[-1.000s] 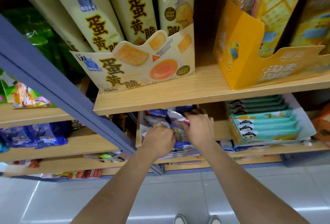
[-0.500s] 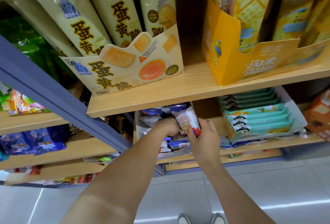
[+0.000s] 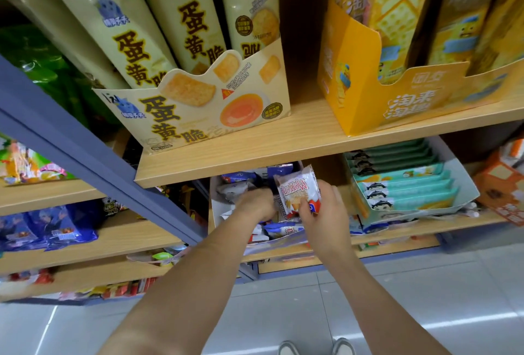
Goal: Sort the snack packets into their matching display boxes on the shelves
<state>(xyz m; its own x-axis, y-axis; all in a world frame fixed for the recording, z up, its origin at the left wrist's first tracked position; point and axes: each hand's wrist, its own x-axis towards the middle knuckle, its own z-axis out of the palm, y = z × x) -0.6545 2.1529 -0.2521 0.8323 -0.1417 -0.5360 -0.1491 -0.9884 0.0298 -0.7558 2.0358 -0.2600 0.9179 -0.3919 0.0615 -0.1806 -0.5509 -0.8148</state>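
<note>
At frame centre, the right grip (image 3: 326,213) is now raising a pinched white-and-red foil wafer packet (image 3: 297,194) out of the white cardboard display box (image 3: 218,213) for sorting; the left grip (image 3: 255,204) is staying inside, its hold unclear.

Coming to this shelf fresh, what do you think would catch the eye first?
The tall cream crisp bags in their cream display box on the upper shelf, beside the yellow display box. Below, the right hand pinches a white snack packet above a cluttered white box, the left hand reaching in beside it.
</note>
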